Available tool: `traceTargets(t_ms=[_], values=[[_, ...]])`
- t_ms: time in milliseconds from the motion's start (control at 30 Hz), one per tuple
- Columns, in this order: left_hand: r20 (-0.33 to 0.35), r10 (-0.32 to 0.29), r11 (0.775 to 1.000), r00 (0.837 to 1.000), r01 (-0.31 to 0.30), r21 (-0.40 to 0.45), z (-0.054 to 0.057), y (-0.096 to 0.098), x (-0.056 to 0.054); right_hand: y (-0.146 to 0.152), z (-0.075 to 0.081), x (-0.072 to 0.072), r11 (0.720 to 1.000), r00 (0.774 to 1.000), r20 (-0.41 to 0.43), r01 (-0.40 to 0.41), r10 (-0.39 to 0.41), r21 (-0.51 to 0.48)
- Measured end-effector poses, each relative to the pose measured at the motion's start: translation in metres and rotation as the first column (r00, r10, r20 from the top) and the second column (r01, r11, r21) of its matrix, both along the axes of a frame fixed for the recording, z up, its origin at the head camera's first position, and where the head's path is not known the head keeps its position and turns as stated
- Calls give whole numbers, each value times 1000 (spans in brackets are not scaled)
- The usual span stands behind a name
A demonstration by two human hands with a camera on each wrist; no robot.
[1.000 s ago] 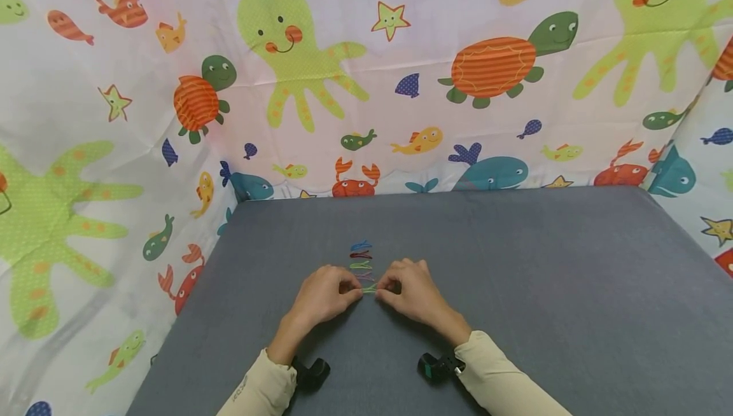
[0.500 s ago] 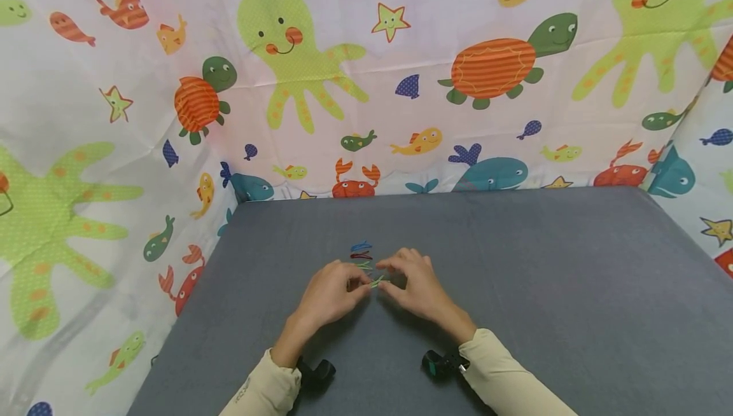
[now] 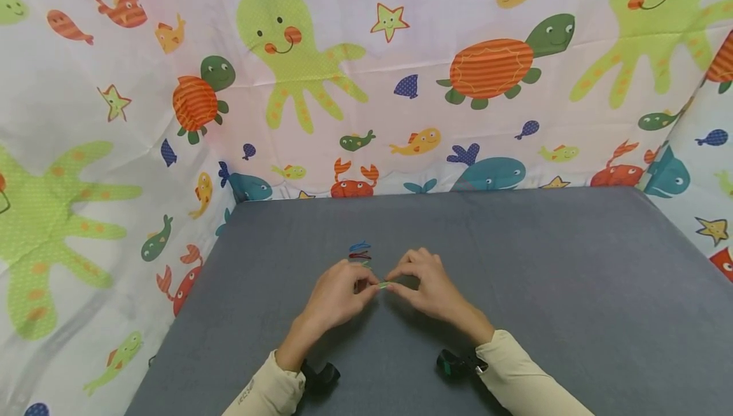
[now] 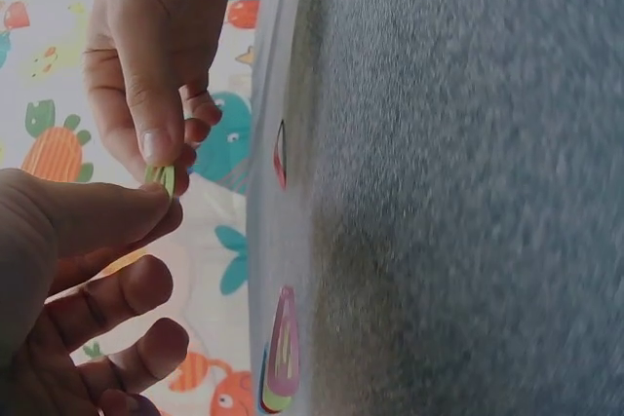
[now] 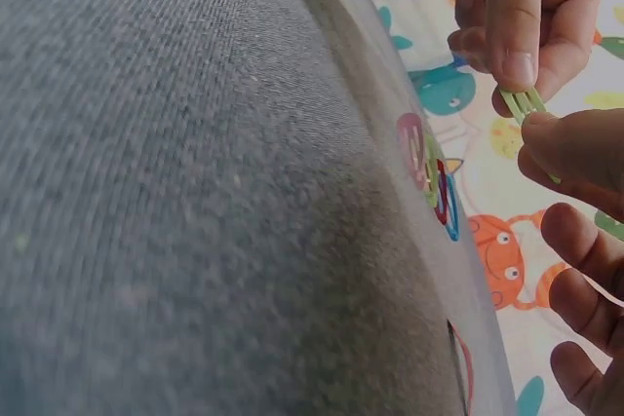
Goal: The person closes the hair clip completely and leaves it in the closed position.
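Between both hands is a light green snap hair clip point(image 3: 383, 285), raised off the table. My left hand point(image 3: 340, 295) pinches one end between thumb and index finger. The thumb and index finger of my right hand point(image 3: 432, 287) pinch the other end. In the right wrist view the clip point(image 5: 522, 102) shows its slim parallel bars. Behind the hands lie a blue clip point(image 3: 359, 245) and a dark red clip point(image 3: 359, 255), with a green clip point(image 3: 366, 265) partly covered by the left hand. A pink clip point(image 4: 284, 343) appears in the left wrist view.
A grey cloth point(image 3: 544, 289) covers the table. A thin red-and-dark piece point(image 5: 463, 367) lies apart from the row in the right wrist view. Curtains printed with sea animals point(image 3: 492, 66) stand behind and at both sides.
Both hands have lifted the green clip from the front of the row and moved it slightly right. Its arms stood spread in a V earlier; now they look flat together.
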State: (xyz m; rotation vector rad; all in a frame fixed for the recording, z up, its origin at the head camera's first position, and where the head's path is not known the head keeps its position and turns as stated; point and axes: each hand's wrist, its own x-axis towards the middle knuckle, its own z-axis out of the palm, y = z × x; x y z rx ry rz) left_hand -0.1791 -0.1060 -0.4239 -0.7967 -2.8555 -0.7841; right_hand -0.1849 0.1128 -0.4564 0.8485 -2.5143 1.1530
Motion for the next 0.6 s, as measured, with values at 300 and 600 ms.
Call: traceTargets(t_ms=[300,600], values=[[-18,-7,999,1000,8,31,-2,11,4,14,5,7,1000,1000,1,-2,2,-28],[-14,-31,998,999,32,60,-5,21,6,24,5,12,1000,999,39,-3,3,-23]])
